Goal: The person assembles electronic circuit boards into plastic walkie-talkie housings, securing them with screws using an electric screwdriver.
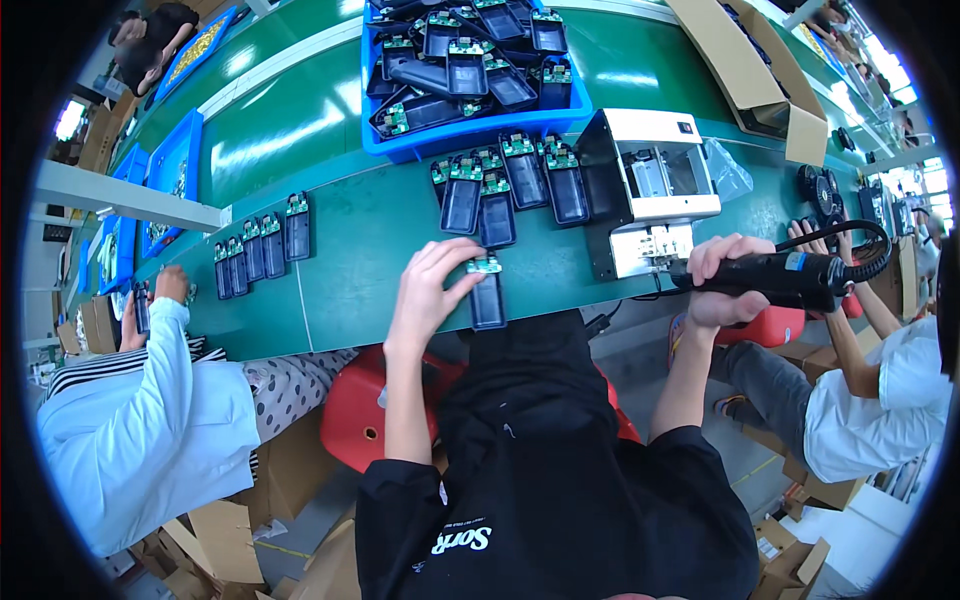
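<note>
Near the table's front edge lies a small black plastic case [488, 303] with a green circuit board [485, 266] at its far end. My left hand [438, 285] grips that end, thumb and fingers bent around the board. In my right hand [726, 281] is a black electric screwdriver [790, 281], held level with its tip toward the left and its cable curling off to the right. The tip is close to the front of a black-and-white screw feeder [652, 190]. Just beyond my left hand stand several similar cases [497, 218] with boards.
A blue bin [400, 148] heaped with cases stands at the back. Another row of cases [265, 248] lies to the left. An open cardboard box [735, 75] is at the back right. Co-workers sit on both sides: a pale-blue sleeve [165, 370] at left, a white shirt [860, 420] at right.
</note>
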The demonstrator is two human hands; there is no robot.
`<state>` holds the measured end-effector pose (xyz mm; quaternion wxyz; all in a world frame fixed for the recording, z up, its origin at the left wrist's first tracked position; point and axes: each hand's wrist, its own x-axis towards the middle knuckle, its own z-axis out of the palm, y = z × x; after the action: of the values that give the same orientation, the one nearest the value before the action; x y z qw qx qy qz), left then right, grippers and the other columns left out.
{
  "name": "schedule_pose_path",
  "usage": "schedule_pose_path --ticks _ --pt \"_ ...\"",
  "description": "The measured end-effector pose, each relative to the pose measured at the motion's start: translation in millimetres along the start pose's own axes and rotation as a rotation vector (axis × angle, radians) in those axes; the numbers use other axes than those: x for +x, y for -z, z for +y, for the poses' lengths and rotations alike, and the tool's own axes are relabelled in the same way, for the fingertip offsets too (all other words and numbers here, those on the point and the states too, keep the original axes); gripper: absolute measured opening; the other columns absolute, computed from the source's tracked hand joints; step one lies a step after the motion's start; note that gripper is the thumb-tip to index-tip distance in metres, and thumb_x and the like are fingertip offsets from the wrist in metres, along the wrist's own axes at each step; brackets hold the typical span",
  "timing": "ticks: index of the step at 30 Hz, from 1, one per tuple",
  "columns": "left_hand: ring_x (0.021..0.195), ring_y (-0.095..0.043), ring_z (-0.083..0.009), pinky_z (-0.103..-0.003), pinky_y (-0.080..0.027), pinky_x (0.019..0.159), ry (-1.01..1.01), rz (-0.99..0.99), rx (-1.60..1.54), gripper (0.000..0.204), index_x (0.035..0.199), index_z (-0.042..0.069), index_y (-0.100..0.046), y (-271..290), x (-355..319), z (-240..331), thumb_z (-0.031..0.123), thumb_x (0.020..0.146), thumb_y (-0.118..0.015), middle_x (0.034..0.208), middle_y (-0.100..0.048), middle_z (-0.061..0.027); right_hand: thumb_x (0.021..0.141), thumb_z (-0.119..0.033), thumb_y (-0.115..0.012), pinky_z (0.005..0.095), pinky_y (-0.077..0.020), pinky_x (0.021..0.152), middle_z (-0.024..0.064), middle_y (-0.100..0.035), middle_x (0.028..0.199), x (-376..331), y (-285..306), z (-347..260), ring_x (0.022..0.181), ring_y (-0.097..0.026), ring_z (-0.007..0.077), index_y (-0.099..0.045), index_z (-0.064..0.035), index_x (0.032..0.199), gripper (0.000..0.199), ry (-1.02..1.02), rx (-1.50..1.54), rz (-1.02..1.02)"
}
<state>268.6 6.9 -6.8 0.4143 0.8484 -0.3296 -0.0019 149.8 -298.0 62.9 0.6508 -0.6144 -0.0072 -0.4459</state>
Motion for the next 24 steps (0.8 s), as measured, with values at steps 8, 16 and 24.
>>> schedule_pose_path --ticks 8,16,24 --pt "0.100 -0.062 -0.0206 -0.033 -0.043 0.083 -0.103 -0.040 -0.092 0.028 0.100 0.011 -0.071 -45.5 -0.2 27.4 0.014 0.074 -0.081 0.107 -0.069 -0.0010 0.081 -0.078 -0.058 0.0265 -0.0404 0.045 0.0047 -0.045 0.064 -16.6 -14.5 -11.4 0.048 -0.044 0.0136 -0.040 -0.0061 0.098 0.076 -0.023 0.112 -0.064" --pt "0.100 -0.062 -0.0205 -0.033 -0.041 0.082 -0.097 -0.013 -0.131 0.029 0.097 0.011 -0.070 -66.9 1.3 41.0 0.013 0.071 -0.083 0.104 -0.067 -0.0001 0.078 -0.079 -0.061 0.0280 -0.0437 0.047 0.0051 -0.048 0.065 -35.2 -54.7 13.9 0.049 -0.048 0.0143 -0.040 -0.0062 0.098 0.078 -0.085 0.228 -0.233" --pt "0.099 -0.062 -0.0202 -0.033 -0.042 0.082 -0.102 -0.009 -0.145 0.029 0.095 0.011 -0.068 -68.4 1.8 39.1 0.012 0.070 -0.083 0.104 -0.066 0.0002 0.073 -0.076 -0.070 0.0271 -0.0444 0.049 0.0056 -0.050 0.065 -50.8 -69.0 29.9 0.052 -0.050 0.0147 -0.042 -0.0048 0.098 0.080 -0.164 0.306 -0.324"
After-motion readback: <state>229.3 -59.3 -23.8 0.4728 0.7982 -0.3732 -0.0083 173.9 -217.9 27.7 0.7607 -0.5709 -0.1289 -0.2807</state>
